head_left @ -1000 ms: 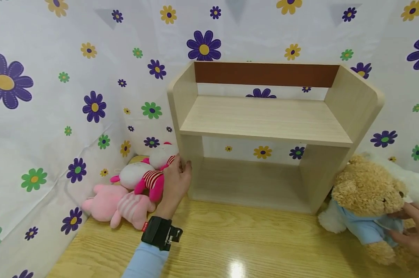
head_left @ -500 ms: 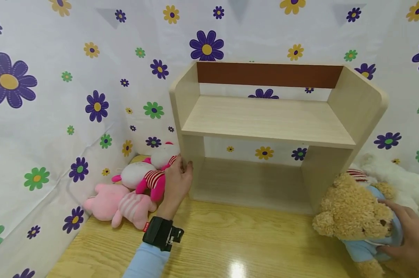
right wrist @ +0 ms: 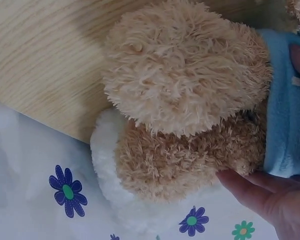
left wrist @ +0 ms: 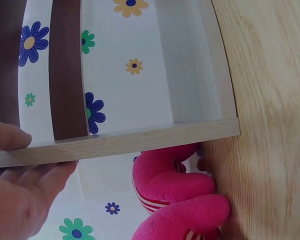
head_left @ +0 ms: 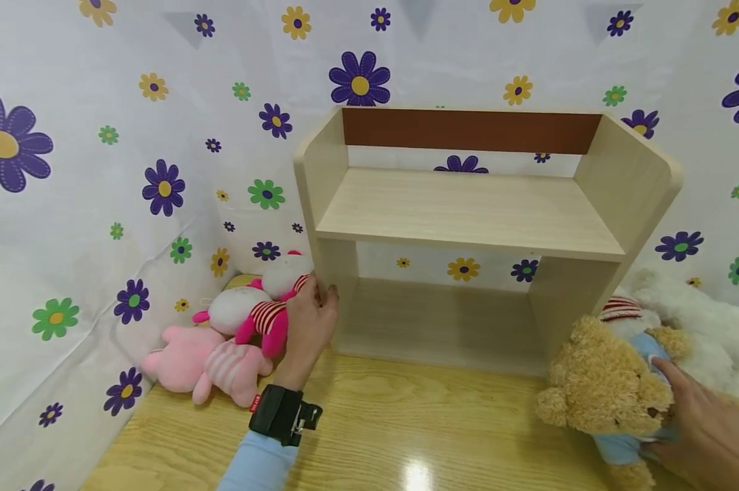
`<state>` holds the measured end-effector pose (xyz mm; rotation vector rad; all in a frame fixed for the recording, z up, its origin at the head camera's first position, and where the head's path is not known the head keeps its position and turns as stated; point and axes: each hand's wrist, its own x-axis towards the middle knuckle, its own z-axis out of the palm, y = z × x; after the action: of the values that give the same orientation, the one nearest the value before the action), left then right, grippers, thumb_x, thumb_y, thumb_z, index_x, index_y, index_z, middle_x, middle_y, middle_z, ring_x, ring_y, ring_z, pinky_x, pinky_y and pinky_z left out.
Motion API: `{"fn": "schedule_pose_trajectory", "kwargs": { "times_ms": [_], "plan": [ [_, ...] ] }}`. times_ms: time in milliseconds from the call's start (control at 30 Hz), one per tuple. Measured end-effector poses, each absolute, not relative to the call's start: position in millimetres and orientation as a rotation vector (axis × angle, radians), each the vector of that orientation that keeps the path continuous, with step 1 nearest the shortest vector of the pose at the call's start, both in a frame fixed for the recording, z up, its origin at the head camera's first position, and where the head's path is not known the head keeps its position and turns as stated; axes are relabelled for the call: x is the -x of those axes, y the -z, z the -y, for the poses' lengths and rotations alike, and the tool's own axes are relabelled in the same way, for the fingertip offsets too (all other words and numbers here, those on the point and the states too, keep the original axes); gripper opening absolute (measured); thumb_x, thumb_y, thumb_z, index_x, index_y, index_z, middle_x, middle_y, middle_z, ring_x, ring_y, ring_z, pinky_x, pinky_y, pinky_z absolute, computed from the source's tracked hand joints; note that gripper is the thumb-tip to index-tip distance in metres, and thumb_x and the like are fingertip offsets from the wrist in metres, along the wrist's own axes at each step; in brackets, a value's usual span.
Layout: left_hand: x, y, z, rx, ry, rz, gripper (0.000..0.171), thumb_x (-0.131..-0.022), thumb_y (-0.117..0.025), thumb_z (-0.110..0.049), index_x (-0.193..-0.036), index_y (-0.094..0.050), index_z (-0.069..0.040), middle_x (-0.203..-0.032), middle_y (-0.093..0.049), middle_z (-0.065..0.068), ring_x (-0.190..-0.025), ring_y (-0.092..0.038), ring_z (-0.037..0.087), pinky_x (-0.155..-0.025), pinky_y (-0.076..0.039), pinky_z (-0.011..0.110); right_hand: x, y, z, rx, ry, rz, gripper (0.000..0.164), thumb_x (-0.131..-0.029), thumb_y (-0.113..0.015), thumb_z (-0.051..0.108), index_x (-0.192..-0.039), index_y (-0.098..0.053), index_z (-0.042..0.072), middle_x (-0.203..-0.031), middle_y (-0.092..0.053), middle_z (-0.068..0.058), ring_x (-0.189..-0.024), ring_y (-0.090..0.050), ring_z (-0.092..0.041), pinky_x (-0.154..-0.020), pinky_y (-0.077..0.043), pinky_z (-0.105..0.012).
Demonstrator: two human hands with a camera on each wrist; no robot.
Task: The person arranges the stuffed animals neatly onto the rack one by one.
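Observation:
My left hand [head_left: 308, 327] grips the left side panel of a pale wooden desktop shelf [head_left: 468, 208]. In the left wrist view, the thumb lies on the inner side of the panel edge [left wrist: 140, 142] and the fingers on the outer side. At the right, my right hand [head_left: 701, 416] holds a curly tan teddy bear [head_left: 609, 375] by its light blue-clothed body. The bear leans with its head to the left, near the shelf's lower right corner. Close up in the right wrist view are its fluffy feet [right wrist: 185, 70].
Left of the shelf lie a pink striped plush pig [head_left: 188, 361] and two magenta-and-white plush toys [head_left: 268, 320]. Behind the bear are a white fluffy plush [head_left: 707, 327] and a toy with a red-striped top [head_left: 621, 308]. A flower-patterned cloth [head_left: 130, 252] backs the wooden table [head_left: 375, 423].
The right hand has moved the teddy bear left and toward me, tipping its head over; the striped-topped toy behind it now shows. My left hand stays at the panel.

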<state>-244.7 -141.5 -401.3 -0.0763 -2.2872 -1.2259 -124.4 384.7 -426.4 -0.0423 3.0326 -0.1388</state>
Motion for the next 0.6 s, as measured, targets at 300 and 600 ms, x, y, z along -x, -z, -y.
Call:
{"fn": "schedule_pose_trajectory", "kwargs": {
  "times_ms": [300,600],
  "plan": [
    [246.0,397.4,145.1,0.147,1.202,2.317,0.037,-0.1,-0.062,-0.014,-0.133,-0.059,0.003,-0.091,-0.075,0.023,-0.058,-0.055,0.019,-0.049,-0.041,0.026,125.5,427.8,-377.5,0.1,-0.136,-3.044,0.156,-0.054,-0.093,0.06,-0.164,0.006,0.009,-0.133,-0.036,-0.052,-0.114,-0.042,-0.073,-0.084,-0.042,-0.076],
    [245.3,402.8,145.3,0.159,1.139,2.325,0.026,-0.099,-0.062,-0.011,-0.12,-0.061,0.004,-0.062,-0.053,0.011,-0.048,-0.04,0.014,-0.044,-0.031,0.025,128.7,426.8,-375.2,0.174,-0.075,-3.107,0.139,-0.054,-0.095,0.056,-0.159,-0.02,0.001,-0.1,-0.058,-0.02,-0.077,-0.059,-0.031,-0.066,-0.05,-0.056]
  ]
}}
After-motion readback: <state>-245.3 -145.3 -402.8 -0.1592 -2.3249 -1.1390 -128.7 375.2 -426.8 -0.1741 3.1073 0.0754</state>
